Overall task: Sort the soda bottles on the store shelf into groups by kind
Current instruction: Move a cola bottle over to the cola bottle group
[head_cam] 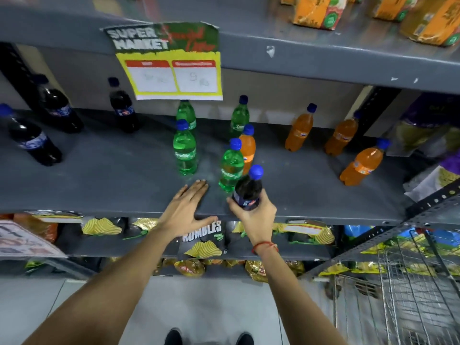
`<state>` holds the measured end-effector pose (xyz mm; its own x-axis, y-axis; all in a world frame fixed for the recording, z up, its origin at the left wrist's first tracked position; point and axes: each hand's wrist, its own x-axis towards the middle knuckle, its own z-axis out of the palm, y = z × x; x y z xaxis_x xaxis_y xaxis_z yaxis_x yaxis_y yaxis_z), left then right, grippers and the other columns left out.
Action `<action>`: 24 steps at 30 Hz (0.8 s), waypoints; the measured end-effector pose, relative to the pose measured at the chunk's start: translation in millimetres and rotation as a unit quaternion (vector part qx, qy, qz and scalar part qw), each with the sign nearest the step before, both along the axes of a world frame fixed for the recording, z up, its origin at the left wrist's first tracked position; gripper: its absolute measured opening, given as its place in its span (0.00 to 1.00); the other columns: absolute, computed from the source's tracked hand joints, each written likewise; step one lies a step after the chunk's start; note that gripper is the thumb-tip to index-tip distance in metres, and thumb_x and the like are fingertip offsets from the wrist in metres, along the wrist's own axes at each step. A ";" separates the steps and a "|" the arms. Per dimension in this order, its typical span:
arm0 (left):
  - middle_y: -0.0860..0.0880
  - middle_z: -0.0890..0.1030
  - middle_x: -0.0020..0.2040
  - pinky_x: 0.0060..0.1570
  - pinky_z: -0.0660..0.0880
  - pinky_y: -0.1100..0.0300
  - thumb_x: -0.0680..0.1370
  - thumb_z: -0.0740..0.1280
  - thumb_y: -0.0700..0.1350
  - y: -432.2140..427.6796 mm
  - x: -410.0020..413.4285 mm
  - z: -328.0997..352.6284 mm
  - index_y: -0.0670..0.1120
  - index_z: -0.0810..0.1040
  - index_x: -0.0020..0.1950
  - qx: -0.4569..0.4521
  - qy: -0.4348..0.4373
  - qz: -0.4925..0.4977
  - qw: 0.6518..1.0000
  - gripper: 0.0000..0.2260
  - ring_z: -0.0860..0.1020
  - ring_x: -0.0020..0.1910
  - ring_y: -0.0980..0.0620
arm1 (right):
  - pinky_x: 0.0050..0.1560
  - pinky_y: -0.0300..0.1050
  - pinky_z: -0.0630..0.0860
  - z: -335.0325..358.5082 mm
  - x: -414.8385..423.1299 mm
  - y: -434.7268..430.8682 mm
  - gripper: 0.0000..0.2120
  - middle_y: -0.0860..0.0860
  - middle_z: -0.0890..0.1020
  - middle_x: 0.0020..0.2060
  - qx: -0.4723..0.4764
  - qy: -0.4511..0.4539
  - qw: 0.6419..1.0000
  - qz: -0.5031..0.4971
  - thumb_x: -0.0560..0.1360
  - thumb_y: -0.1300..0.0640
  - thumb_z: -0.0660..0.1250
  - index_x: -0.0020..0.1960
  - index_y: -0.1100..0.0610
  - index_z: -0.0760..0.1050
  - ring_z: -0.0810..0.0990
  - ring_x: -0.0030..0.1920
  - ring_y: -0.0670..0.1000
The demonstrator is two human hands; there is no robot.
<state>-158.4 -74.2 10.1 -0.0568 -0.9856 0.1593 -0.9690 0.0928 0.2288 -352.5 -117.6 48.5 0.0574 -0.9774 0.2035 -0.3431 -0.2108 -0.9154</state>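
Dark cola bottles (56, 110), three, stand grouped far left of the price sign (171, 61); a fourth (247, 192) sits in the right hand (256, 215), whose grip wraps it. Left hand (189, 205) lies flat, open. Four green bottles (185, 150) (one stray orange (247, 148) among them) stand below the sign; three orange bottles (298, 130) stand right. Nearly sorted.

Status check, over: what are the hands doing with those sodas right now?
Right hand gripping a dark cola bottle at shelf edge. Left hand flat on shelf, empty. One orange bottle stands among the green ones.
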 end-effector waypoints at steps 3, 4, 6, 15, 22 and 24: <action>0.40 0.68 0.70 0.70 0.58 0.48 0.74 0.50 0.70 24.6 42.4 -1.3 0.38 0.65 0.70 -0.015 0.009 0.050 0.999 0.41 0.64 0.70 0.46 | 0.42 0.48 0.79 3.1 40.1 11.5 0.23 0.51 0.84 0.38 -0.002 -0.003 0.999 0.052 0.58 0.41 0.75 0.45 0.55 0.75 0.81 0.39 0.49; 0.40 0.68 0.70 0.69 0.58 0.48 0.75 0.50 0.69 33.9 59.1 -1.5 0.38 0.66 0.70 -0.018 0.013 0.075 0.997 0.39 0.64 0.70 0.45 | 0.43 0.48 0.79 4.4 56.0 14.2 0.24 0.52 0.84 0.39 -0.006 0.003 0.998 0.066 0.58 0.41 0.75 0.46 0.56 0.76 0.82 0.40 0.50; 0.40 0.69 0.70 0.69 0.60 0.47 0.75 0.50 0.68 51.0 90.5 -1.5 0.38 0.66 0.70 -0.019 0.020 0.115 0.993 0.38 0.65 0.70 0.45 | 0.45 0.50 0.79 7.2 88.2 16.7 0.24 0.54 0.84 0.40 -0.014 0.024 0.996 0.087 0.59 0.43 0.77 0.45 0.58 0.75 0.82 0.42 0.52; 0.42 0.66 0.72 0.69 0.57 0.49 0.74 0.47 0.71 90.8 184.0 6.0 0.40 0.65 0.71 -0.006 0.017 0.194 0.981 0.41 0.61 0.72 0.46 | 0.45 0.52 0.77 18.3 234.9 10.9 0.26 0.59 0.84 0.43 0.011 0.078 0.984 0.162 0.60 0.46 0.79 0.46 0.61 0.73 0.81 0.47 0.60; 0.42 0.57 0.76 0.71 0.46 0.51 0.67 0.43 0.77 96.5 201.5 -3.6 0.39 0.56 0.75 0.021 -0.008 0.181 0.983 0.51 0.52 0.75 0.48 | 0.49 0.54 0.79 9.1 300.6 1.2 0.26 0.58 0.83 0.45 0.049 0.068 0.980 0.181 0.60 0.47 0.78 0.48 0.60 0.72 0.81 0.48 0.59; 0.43 0.55 0.76 0.71 0.45 0.51 0.66 0.43 0.78 95.5 202.5 -4.1 0.39 0.55 0.75 0.023 -0.006 0.179 0.983 0.52 0.50 0.75 0.48 | 0.49 0.53 0.79 6.9 309.9 -0.4 0.26 0.58 0.83 0.46 0.047 0.055 0.980 0.187 0.60 0.48 0.79 0.49 0.60 0.71 0.81 0.48 0.58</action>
